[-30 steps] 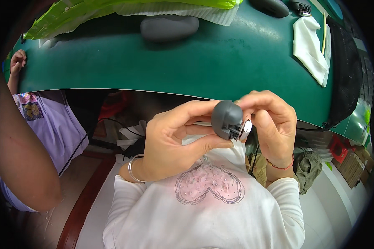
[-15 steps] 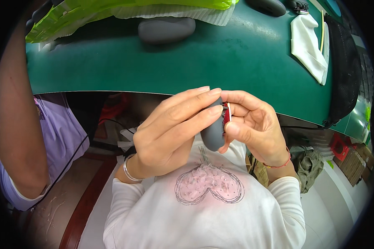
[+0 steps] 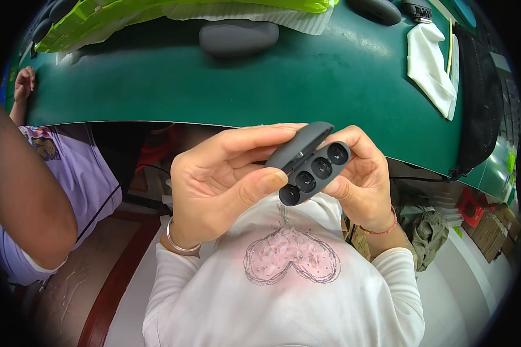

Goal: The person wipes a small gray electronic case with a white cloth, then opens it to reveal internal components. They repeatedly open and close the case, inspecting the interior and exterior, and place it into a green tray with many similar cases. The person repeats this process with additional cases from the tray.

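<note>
Both of my hands hold a dark grey earbud charging case (image 3: 314, 180) above my lap, just in front of the table edge. Its lid (image 3: 298, 147) is swung up, and the inner face shows several round black wells in a row. My left hand (image 3: 214, 185) has its fingers behind the lid and its thumb at the left end of the case. On the other side, my right hand (image 3: 362, 182) grips the right end of the base, thumb along the front rim. The case tilts, its right end higher.
On the green table (image 3: 156, 95) lies a similar grey case (image 3: 238, 38), below a bright green bag (image 3: 121, 23). At the right are a white cloth (image 3: 428, 66), a black pouch (image 3: 480, 98) and another dark case (image 3: 375, 10). A co-worker's arm (image 3: 35, 196) is at the left.
The case has turned from edge-on to show its wells, with the lid raised. A red piece by my right fingers is no longer visible. A hand now shows at the table's left edge.
</note>
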Action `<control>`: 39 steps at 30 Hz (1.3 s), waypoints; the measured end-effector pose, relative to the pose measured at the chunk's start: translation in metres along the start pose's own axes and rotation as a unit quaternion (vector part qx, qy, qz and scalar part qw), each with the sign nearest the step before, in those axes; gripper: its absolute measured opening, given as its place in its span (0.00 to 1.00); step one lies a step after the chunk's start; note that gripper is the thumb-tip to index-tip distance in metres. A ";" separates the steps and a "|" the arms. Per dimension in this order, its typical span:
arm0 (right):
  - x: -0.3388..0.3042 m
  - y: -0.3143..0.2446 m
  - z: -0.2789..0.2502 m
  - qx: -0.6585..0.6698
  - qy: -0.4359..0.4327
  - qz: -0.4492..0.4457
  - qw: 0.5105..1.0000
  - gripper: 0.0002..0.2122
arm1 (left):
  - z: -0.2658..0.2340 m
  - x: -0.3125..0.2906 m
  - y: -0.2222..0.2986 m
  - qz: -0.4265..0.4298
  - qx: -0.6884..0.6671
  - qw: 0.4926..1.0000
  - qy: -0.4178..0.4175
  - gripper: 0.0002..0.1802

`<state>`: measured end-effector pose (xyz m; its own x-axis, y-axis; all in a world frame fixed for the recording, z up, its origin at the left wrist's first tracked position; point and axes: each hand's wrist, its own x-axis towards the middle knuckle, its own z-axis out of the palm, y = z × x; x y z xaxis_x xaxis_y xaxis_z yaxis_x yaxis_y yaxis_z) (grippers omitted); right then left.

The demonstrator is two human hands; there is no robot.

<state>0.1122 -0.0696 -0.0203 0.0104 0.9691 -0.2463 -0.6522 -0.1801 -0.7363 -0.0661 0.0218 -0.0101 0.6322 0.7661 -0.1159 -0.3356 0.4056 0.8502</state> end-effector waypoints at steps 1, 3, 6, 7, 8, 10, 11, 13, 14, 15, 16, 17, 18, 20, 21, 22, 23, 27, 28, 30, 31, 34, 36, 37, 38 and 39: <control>0.000 0.003 -0.003 0.001 -0.019 -0.019 1.000 0.15 | 0.000 -0.001 0.000 0.012 0.023 1.000 -0.001 0.19; -0.003 0.009 -0.006 -0.027 -0.020 -0.050 0.998 0.15 | -0.001 -0.003 -0.002 0.034 0.070 0.997 -0.001 0.19; -0.006 0.013 -0.008 -0.024 -0.031 -0.068 0.997 0.15 | 0.002 -0.007 0.002 -0.031 0.107 0.993 0.033 0.31; -0.006 0.013 -0.008 -0.023 -0.033 -0.076 0.996 0.15 | -0.001 -0.007 0.000 -0.020 0.100 0.995 0.021 0.26; -0.007 0.013 -0.008 -0.022 -0.035 -0.083 0.996 0.15 | -0.005 -0.007 -0.002 -0.010 0.093 0.996 0.010 0.22; -0.007 0.012 -0.008 -0.023 -0.037 -0.068 0.997 0.15 | -0.007 -0.007 -0.003 -0.001 0.088 0.996 0.000 0.19; -0.007 0.012 -0.008 -0.023 -0.037 -0.061 0.997 0.16 | -0.006 -0.007 -0.003 -0.003 0.089 0.996 0.000 0.20; -0.008 0.014 -0.008 -0.023 -0.029 -0.049 0.998 0.16 | -0.006 -0.007 -0.003 -0.009 0.087 0.996 -0.001 0.20; -0.008 0.015 -0.009 -0.023 -0.025 -0.043 0.998 0.16 | -0.005 -0.006 -0.003 -0.014 0.084 0.996 -0.001 0.20; -0.008 0.015 -0.008 -0.013 -0.022 -0.036 0.999 0.16 | -0.004 -0.006 -0.002 -0.018 0.081 0.997 0.000 0.20; -0.007 0.015 -0.006 -0.003 -0.019 -0.029 0.999 0.16 | -0.004 -0.006 -0.003 -0.019 0.082 0.996 -0.003 0.20; -0.007 0.015 -0.006 0.007 -0.016 -0.022 1.000 0.16 | -0.004 -0.006 -0.003 -0.019 0.082 0.996 -0.006 0.21; -0.007 0.015 -0.007 0.015 -0.020 -0.007 1.000 0.16 | -0.003 -0.006 -0.003 -0.019 0.083 0.996 -0.008 0.21; -0.008 0.015 -0.008 0.030 -0.025 0.020 0.999 0.16 | -0.001 -0.006 -0.002 -0.047 0.059 0.997 -0.008 0.22; -0.008 0.015 -0.008 0.036 -0.025 0.032 0.999 0.16 | -0.001 -0.005 -0.001 -0.061 0.047 0.997 -0.009 0.22; -0.007 0.015 -0.007 0.042 -0.022 0.041 0.998 0.16 | -0.001 -0.005 0.000 -0.065 0.046 0.997 -0.013 0.22; -0.007 0.015 -0.005 0.049 -0.018 0.052 0.997 0.16 | -0.002 -0.004 0.000 -0.070 0.045 0.996 -0.016 0.23; -0.007 0.015 0.000 0.083 -0.007 0.091 0.992 0.17 | -0.003 -0.004 0.002 -0.081 0.050 0.995 -0.020 0.23; -0.007 0.017 0.000 0.090 -0.010 0.093 0.991 0.17 | -0.002 -0.005 0.002 -0.084 0.039 0.996 -0.009 0.23; -0.008 0.017 0.000 0.111 -0.017 0.098 0.989 0.17 | 0.001 -0.007 0.002 -0.089 0.016 0.996 0.014 0.22; -0.009 0.015 0.001 0.124 -0.021 0.101 0.987 0.18 | 0.001 -0.007 0.002 -0.089 0.013 0.996 0.013 0.22; -0.010 0.014 -0.001 0.084 -0.032 0.075 0.993 0.17 | 0.001 -0.007 0.004 -0.085 0.018 0.996 0.006 0.22; -0.010 0.013 0.000 0.046 -0.035 0.052 0.997 0.17 | -0.001 -0.007 0.005 -0.073 0.043 0.996 -0.006 0.22; -0.010 0.012 0.002 0.034 -0.035 0.044 0.998 0.17 | -0.001 -0.007 0.005 -0.067 0.053 0.996 -0.004 0.22; -0.010 0.009 0.003 0.019 -0.033 0.044 0.998 0.17 | -0.002 -0.007 0.004 -0.062 0.064 0.996 -0.003 0.22; -0.009 0.007 0.005 0.004 -0.031 0.045 0.999 0.17 | -0.002 -0.008 0.004 -0.056 0.075 0.996 0.000 0.22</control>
<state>0.1037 -0.0794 -0.0204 -0.0950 0.9580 -0.2706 -0.6543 -0.2650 -0.7083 -0.0735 0.0180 -0.0071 0.6603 0.7200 -0.2135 -0.1559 0.4095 0.8989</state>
